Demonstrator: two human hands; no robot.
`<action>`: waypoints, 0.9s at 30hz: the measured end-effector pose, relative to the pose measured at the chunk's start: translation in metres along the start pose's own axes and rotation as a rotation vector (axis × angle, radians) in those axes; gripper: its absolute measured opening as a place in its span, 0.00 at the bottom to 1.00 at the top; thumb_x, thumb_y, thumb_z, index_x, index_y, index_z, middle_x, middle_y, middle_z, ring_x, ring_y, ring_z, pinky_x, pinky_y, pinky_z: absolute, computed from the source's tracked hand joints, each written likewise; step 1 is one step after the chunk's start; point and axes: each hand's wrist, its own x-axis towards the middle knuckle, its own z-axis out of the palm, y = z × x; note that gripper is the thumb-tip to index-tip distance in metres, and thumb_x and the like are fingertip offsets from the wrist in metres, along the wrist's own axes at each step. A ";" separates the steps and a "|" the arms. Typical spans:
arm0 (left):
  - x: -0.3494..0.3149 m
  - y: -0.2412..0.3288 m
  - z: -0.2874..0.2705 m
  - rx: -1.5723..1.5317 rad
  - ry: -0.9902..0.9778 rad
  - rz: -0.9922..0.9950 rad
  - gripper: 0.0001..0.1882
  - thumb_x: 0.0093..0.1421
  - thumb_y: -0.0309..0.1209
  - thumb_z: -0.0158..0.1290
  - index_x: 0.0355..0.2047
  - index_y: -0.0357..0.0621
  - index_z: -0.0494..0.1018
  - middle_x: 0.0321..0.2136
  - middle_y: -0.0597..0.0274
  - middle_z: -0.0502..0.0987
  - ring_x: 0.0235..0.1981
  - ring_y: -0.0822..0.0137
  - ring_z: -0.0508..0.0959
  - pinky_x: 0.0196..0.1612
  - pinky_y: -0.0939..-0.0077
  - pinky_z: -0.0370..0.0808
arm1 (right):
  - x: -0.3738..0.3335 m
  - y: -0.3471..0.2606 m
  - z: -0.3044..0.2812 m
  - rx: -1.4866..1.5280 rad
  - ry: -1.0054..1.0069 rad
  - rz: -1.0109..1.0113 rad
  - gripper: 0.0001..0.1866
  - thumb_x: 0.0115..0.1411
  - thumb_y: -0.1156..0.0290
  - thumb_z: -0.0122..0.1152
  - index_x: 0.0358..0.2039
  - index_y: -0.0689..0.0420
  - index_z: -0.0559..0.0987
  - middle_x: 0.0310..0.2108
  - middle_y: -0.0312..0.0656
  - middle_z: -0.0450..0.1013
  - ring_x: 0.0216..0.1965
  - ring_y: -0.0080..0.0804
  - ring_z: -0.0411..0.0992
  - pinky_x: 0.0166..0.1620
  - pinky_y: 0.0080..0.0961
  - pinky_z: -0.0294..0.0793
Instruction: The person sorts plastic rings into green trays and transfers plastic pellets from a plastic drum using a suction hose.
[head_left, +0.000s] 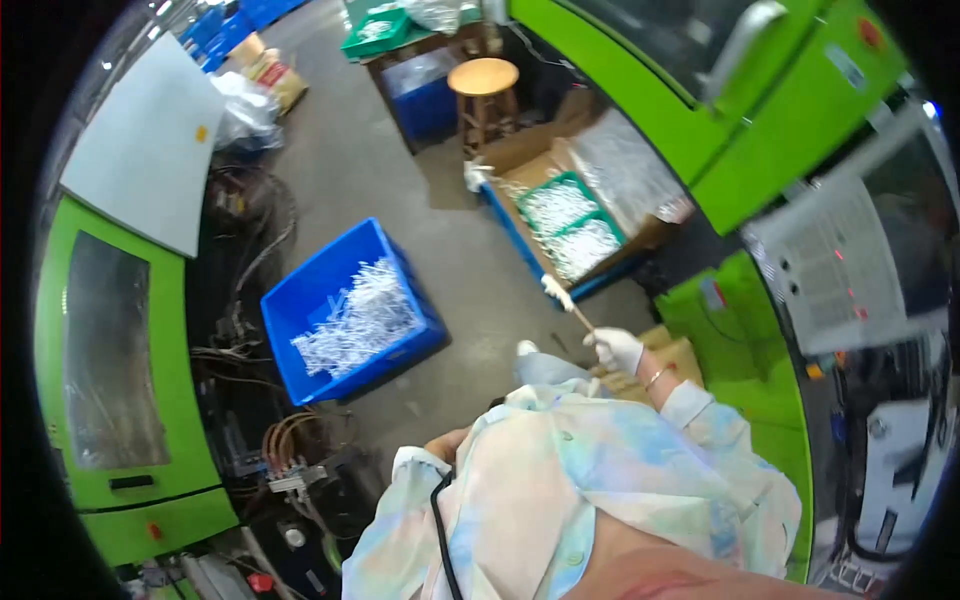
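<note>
My right hand [617, 350], in a white glove, is closed round a thin brownish stick [583, 319]. White material covers the stick's far end, which points away from me toward a cardboard-lined blue tray. My left hand [447, 444] is bare and hangs low beside my shirt; its fingers are hidden, and nothing shows in it. Ahead of my right hand, two green baskets [622, 235] full of small white pieces sit in the cardboard-lined tray [530, 252]. To the left on the floor stands a blue crate [290, 290] holding a heap of thin white plastic parts [365, 325].
Green machines [745, 130] rise on the right and left [190, 430]. Hoses and cables [265, 250] run along the left machine. A round wooden stool [483, 77] and a table with a green tray [375, 35] stand farther off. Plastic sheeting [625, 165] lies beside the baskets.
</note>
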 end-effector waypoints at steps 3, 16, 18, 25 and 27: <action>-0.033 0.065 -0.050 -0.138 0.150 0.335 0.51 0.56 0.66 0.45 0.62 0.30 0.57 0.59 0.41 0.64 0.61 0.53 0.63 0.61 0.67 0.60 | 0.065 -0.128 0.064 -0.016 -0.143 -0.101 0.14 0.68 0.58 0.41 0.42 0.51 0.72 0.14 0.23 0.51 0.12 0.14 0.47 0.14 0.16 0.45; 0.136 0.292 -0.501 -0.220 0.426 0.021 0.19 0.63 0.45 0.51 0.39 0.41 0.79 0.31 0.63 0.80 0.33 0.71 0.76 0.39 0.76 0.73 | 0.355 -0.491 0.132 -0.205 -0.088 -0.204 0.11 0.63 0.59 0.51 0.34 0.50 0.78 0.14 0.28 0.64 0.13 0.20 0.60 0.15 0.19 0.54; 0.181 0.368 -0.586 -0.126 0.610 0.261 0.18 0.62 0.42 0.53 0.42 0.39 0.76 0.34 0.61 0.80 0.36 0.70 0.77 0.41 0.74 0.74 | 0.356 -0.525 0.157 -0.070 0.063 -0.128 0.13 0.65 0.57 0.48 0.36 0.49 0.77 0.16 0.28 0.66 0.13 0.19 0.60 0.15 0.19 0.54; 0.322 0.616 -0.782 0.336 0.655 0.433 0.22 0.64 0.45 0.48 0.24 0.38 0.71 0.19 0.61 0.75 0.23 0.69 0.75 0.32 0.72 0.71 | 0.418 -0.612 0.178 0.193 -0.040 -0.266 0.13 0.69 0.57 0.43 0.44 0.51 0.70 0.16 0.24 0.53 0.13 0.15 0.49 0.15 0.15 0.47; 0.358 0.656 -0.810 0.286 0.594 0.371 0.23 0.65 0.46 0.47 0.22 0.38 0.70 0.18 0.62 0.74 0.22 0.70 0.74 0.30 0.72 0.71 | 0.457 -0.646 0.191 0.184 0.031 -0.270 0.13 0.68 0.57 0.44 0.41 0.51 0.71 0.15 0.23 0.53 0.11 0.15 0.48 0.14 0.15 0.46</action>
